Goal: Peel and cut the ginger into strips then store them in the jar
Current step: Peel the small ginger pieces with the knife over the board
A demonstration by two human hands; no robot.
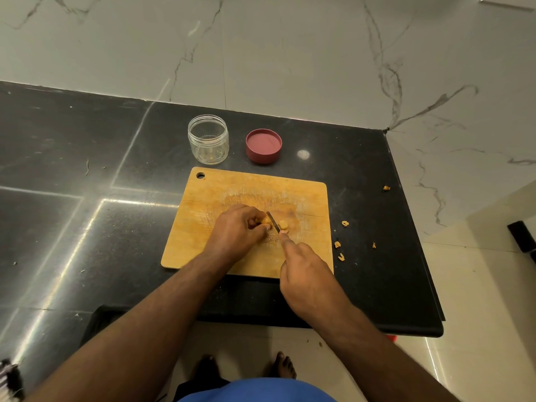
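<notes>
- Pinching the ginger (265, 221) w/ curled fingers, the left hand (239, 229) pins it to the cutting board (232, 195), near the board's middle.
- Right hand (306, 274) is wrapped round the knife (273, 221); index finger runs along the spine, handle hidden under the palm.
- Blade sits across the ginger; a cut piece (284, 225) lies just right of it, prob. already separate, too small to tell.
- Jar (208, 143), clear, lid off, stands upright past the board's far edge, left side.
- Red lid (264, 145) lies just right of the jar, apart from it.
- Peel scraps (340, 248) are scattered on the black counter (87, 227), right of the board.
</notes>
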